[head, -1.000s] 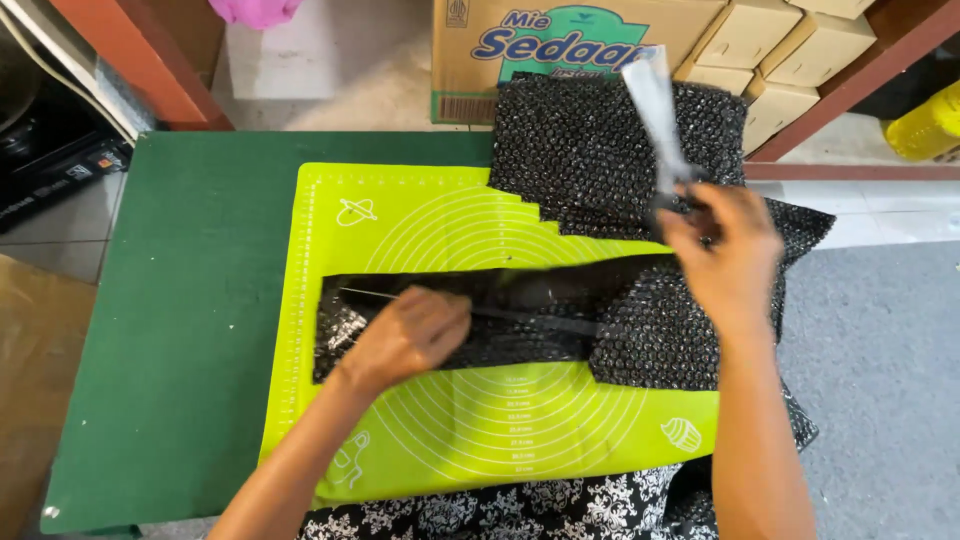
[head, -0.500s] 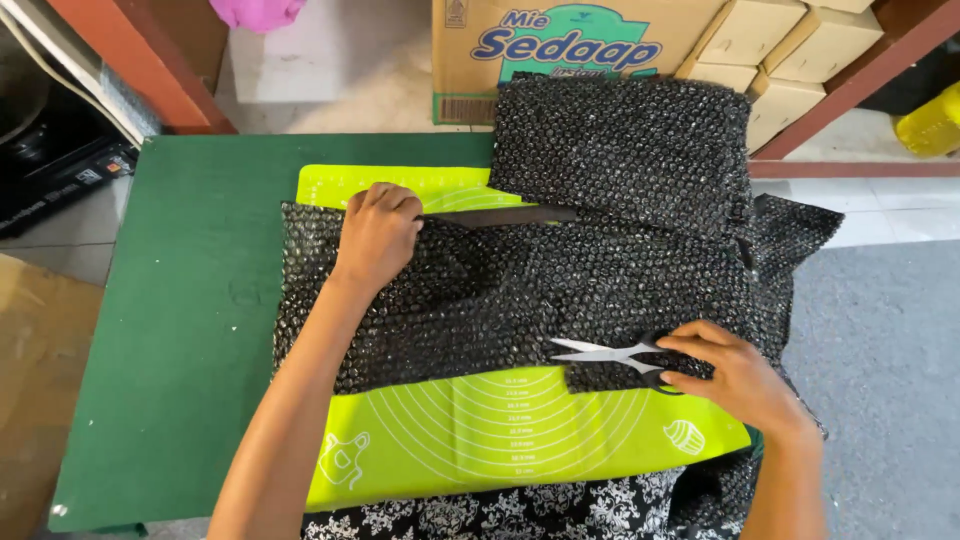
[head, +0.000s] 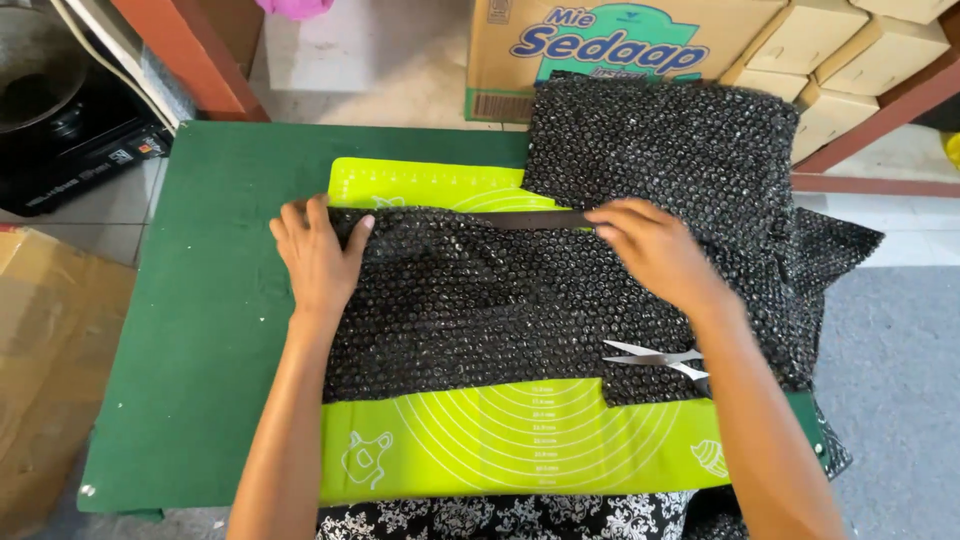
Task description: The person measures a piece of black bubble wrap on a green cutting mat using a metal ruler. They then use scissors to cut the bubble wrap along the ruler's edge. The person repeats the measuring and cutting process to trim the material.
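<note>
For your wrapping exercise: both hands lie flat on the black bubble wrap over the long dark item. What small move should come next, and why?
Probably roll the covered item toward the body. The left hand and right hand press the black bubble wrap along its far edge, where the long dark item still peeks out; the scissors lie set down.

Left of the left hand (head: pixel 318 258) fingers (head: pixel 296 222) the green worktop (head: pixel 200 330) lies bare out to its edge, and a hand could pass there freely. Between the two hands the black bubble wrap sheet (head: pixel 480 310) spreads flat and low. Beyond the right hand (head: pixel 650 250) fingers (head: pixel 620 212) a stack of black bubble wrap (head: pixel 660 140) rises, with cardboard boxes (head: pixel 620 45) behind it. Below the right wrist, scissors (head: pixel 655 358) lie open, blades pointing left. Nearer still, the lime mat (head: pixel 520 440) is bare.
</note>
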